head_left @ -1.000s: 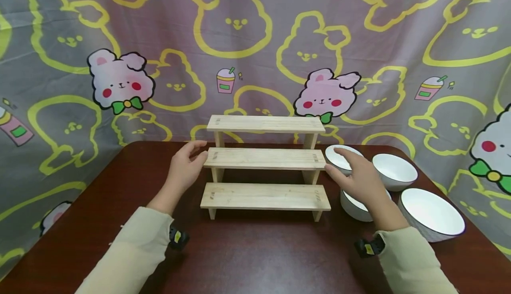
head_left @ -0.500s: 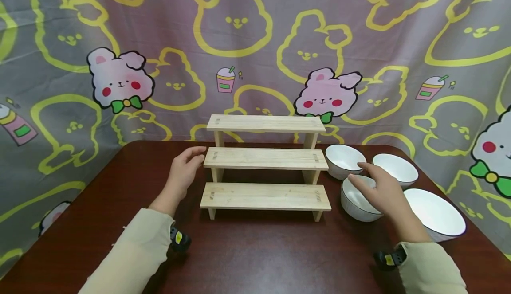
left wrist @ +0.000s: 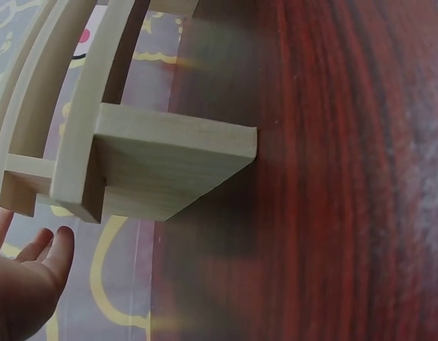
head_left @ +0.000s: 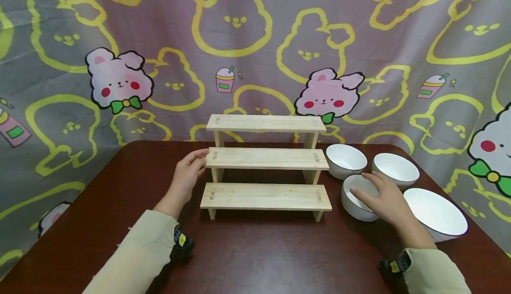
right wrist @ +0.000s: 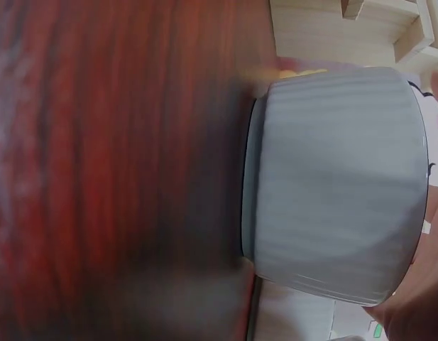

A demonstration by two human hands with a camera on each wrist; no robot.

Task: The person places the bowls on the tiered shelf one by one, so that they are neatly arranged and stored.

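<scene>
A three-step wooden stand (head_left: 265, 196) occupies the middle of the table in the head view. My left hand (head_left: 186, 174) is at the left end of its middle step, fingertips right at the wood and fingers loosely bent. The left wrist view shows this hand (left wrist: 27, 284) beside the stand's side supports (left wrist: 176, 142). My right hand (head_left: 385, 198) hovers at the rim of a small white bowl (head_left: 353, 205), thumb and fingers spread over its opening. From the right wrist, the ribbed outside of the bowl (right wrist: 339, 185) appears upright on the table, with part of the hand (right wrist: 421, 284) beyond its rim.
Several more white bowls are grouped on the right: one back bowl (head_left: 345, 161) near the stand, another bowl (head_left: 395, 170) farther right, and a large bowl (head_left: 435, 214) in front. A patterned curtain (head_left: 247, 32) hangs behind the dark red table (head_left: 259, 254).
My right hand has moved right and down, from beside the middle step to over the small bowl. My left hand has shifted slightly, staying by the stand's left end.
</scene>
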